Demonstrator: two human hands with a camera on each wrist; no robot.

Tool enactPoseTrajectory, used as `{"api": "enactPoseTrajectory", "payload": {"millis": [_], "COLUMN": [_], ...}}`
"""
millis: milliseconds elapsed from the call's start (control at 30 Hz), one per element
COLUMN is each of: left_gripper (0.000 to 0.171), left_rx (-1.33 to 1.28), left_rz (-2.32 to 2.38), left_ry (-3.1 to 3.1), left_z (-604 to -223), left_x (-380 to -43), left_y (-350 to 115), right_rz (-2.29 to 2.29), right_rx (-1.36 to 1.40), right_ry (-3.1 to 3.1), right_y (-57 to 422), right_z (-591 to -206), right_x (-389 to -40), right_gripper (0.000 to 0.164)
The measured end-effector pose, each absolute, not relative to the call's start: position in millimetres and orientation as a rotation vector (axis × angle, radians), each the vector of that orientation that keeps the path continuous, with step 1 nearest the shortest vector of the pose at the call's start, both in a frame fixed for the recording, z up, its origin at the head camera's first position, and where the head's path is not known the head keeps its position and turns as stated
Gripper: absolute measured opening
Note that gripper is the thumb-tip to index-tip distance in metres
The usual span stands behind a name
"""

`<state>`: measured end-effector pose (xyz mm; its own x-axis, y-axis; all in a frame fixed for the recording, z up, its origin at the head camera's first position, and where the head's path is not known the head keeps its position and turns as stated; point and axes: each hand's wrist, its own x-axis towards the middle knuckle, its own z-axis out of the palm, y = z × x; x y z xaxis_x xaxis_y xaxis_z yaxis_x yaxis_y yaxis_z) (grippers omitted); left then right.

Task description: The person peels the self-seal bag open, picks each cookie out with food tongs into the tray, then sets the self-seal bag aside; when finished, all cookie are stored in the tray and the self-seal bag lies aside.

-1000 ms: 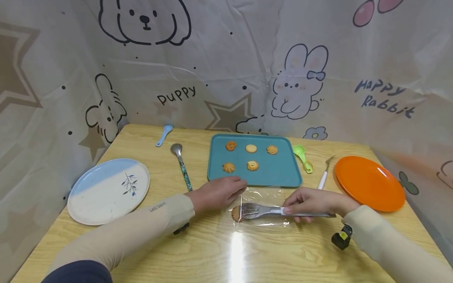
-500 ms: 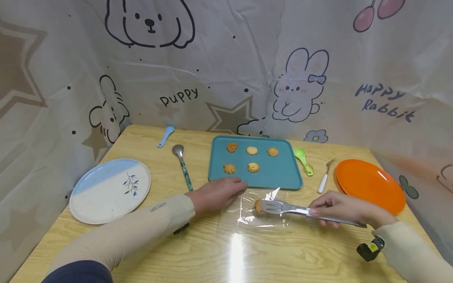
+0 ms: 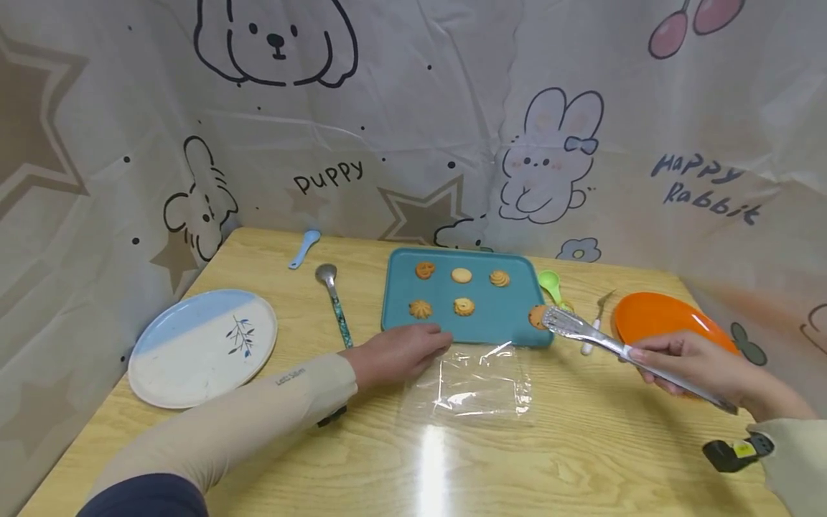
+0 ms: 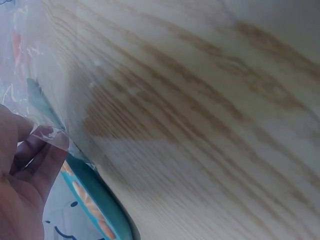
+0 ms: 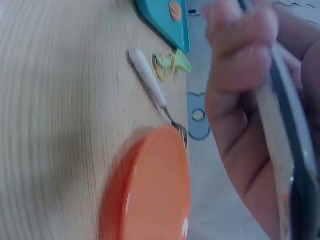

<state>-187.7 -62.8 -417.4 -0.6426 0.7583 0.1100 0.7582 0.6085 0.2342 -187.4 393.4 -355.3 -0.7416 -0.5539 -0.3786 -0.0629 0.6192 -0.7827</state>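
Note:
A clear plastic bag (image 3: 481,384) lies flat on the table just in front of the teal tray. My left hand (image 3: 397,353) pinches its edge, with the film between thumb and fingers in the left wrist view (image 4: 50,135). To the right, my right hand (image 3: 694,362) grips metal tongs (image 3: 584,332). At their tips is a round brown cookie (image 3: 537,317), held over the tray's front right corner. Several cookies of different shapes, one a pretzel-shaped cookie (image 3: 424,270), lie on the teal tray (image 3: 497,319). The right wrist view shows curled fingers (image 5: 245,65) around the tong handle.
An orange plate (image 3: 665,316) stands at the right, partly under my right hand. A white-handled fork (image 3: 591,337) and green measuring spoons (image 3: 550,283) lie beside the tray. Leftward are a patterned-handle spoon (image 3: 339,309), a blue spoon (image 3: 305,248) and a blue-white plate (image 3: 194,373).
The tongs and cookie have moved right out of the bag and up toward the tray's right corner. My left hand has stayed at the bag's edge.

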Motion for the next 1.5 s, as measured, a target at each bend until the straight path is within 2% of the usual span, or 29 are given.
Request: {"api": "enactPoseTrajectory", "payload": {"millis": [267,567,1233,1500], "left_gripper": [0.015,0.015,0.015,0.015], "left_rx": [1.343,1.353,1.324,1.354], "left_rz": [0.403,0.402,0.328,0.367], "left_ry": [2.817,2.814,2.803,2.830], "left_z": [-418,-419,-418,-416], "left_x": [-187,-186,-185,-186], "left_y": [-60,-60,-59,-60], "right_rz": [-0.952,-0.945,-0.922,-0.881], "right_rx": [-0.208,-0.248,-0.245,-0.450], "right_ry": [2.379,2.389,2.441,2.681], "right_y": [352,328,331,353], "right_z": [-369,-382,-376,-372], "right_x": [-203,-218,-214,-190], "right_gripper": [0.049,0.046,0.051,0.037]}}
